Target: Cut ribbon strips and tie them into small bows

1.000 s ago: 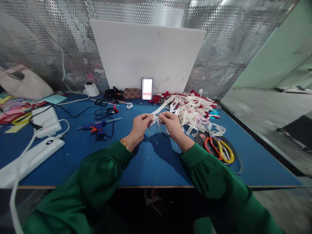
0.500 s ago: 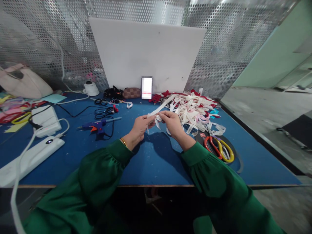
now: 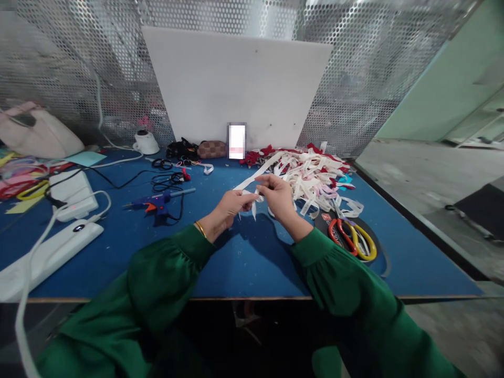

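Above the middle of the blue table, my left hand (image 3: pixel 231 206) pinches a white ribbon (image 3: pixel 252 179) between thumb and fingers. My right hand (image 3: pixel 276 197) pinches the same ribbon just to the right, where it is bunched into a small loop or bow. Short tails hang below the fingers, and a long strip runs up and back toward a pile of white, pink and red ribbons (image 3: pixel 311 176). The fingertips partly cover the bunched part, so I cannot tell whether it is knotted.
At the right lie scissors with red and yellow handles (image 3: pixel 366 244). A blue glue gun (image 3: pixel 157 203) rests at the left, near a white power strip (image 3: pixel 55 257) and cables. A lit phone (image 3: pixel 237 140) leans on the white board (image 3: pixel 240 84). A brown checked pouch (image 3: pixel 211 149) sits beside it.
My right hand's fingers have lifted and shifted on the ribbon, the index finger now raised. My left thumb has moved slightly right along the bunched part, and the tails hang lower.
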Demonstrator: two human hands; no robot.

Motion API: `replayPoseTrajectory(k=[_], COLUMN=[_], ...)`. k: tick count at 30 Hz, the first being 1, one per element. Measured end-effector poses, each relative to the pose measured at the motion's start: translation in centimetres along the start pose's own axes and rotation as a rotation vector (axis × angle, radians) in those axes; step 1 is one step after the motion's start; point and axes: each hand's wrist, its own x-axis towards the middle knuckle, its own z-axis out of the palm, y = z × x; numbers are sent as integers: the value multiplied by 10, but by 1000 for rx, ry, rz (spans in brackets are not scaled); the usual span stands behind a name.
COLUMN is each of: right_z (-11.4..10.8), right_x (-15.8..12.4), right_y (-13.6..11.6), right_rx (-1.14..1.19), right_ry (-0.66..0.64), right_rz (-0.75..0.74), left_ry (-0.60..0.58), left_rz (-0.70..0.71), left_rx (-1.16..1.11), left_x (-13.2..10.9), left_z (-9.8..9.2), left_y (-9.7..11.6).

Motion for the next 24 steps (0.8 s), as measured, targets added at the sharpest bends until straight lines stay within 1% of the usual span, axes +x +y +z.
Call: replayPoseTrajectory(k=[4,7,9,12,15,17,21,24], right_z=[3,3,3,2,4,5,3,1], right_x=[-3,-4,-3,-3,-4,-5,-2,0], right_y=[-2,-4,-7,-12,-14,-13,-6,-2], right_rx=[-22,10,71,144,122,118,112,63], right_ry=[4,28,28,0,-93,-117,-59,-35], right_rz=[4,26,53,151,241,235,162,129], left_ry=[30,-26,-34,47,136,150,126,182], left_rz=[44,60,63,56,31,27,43,114], left_rx=[35,11,-48,-135,-151,-144,-151,-121], left_x=[-1,-2,-1,1,3,2,-1,-1], left_z=[-2,-2,-2,-5,-8,-9,-7,-6], left_y=[3,5,6,5,5,6,9,10])
